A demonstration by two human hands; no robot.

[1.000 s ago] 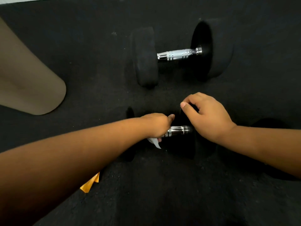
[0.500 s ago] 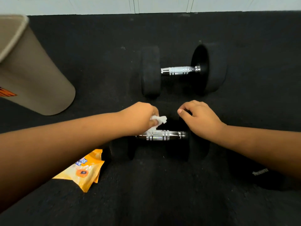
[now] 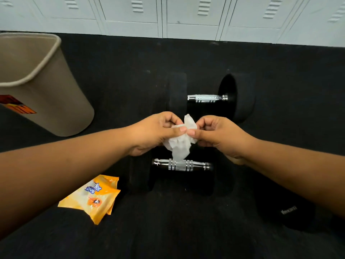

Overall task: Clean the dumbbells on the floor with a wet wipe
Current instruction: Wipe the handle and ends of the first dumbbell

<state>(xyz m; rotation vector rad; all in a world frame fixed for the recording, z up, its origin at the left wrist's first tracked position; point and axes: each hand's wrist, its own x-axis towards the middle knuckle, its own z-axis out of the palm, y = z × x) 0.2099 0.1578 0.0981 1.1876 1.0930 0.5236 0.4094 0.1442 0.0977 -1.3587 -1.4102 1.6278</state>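
Two black dumbbells with chrome handles lie on the dark floor. The near dumbbell (image 3: 182,165) sits just below my hands; the far dumbbell (image 3: 207,98) lies behind them. A crumpled white wet wipe (image 3: 180,143) hangs in the air above the near handle. My left hand (image 3: 155,133) grips its left side, and my right hand (image 3: 216,135) pinches its right side between thumb and fingers. The wipe's lower tip hangs right over the near handle; contact is unclear.
A beige waste bin (image 3: 43,85) stands at the left. An orange wipe packet (image 3: 93,197) lies on the floor near my left forearm. White lockers (image 3: 186,15) line the back. A black object with lettering (image 3: 287,212) lies at the lower right.
My left hand lifted the wipe off the near dumbbell's handle. My right hand left the dumbbell's right end and took hold of the wipe. The view tilted up, revealing the lockers.
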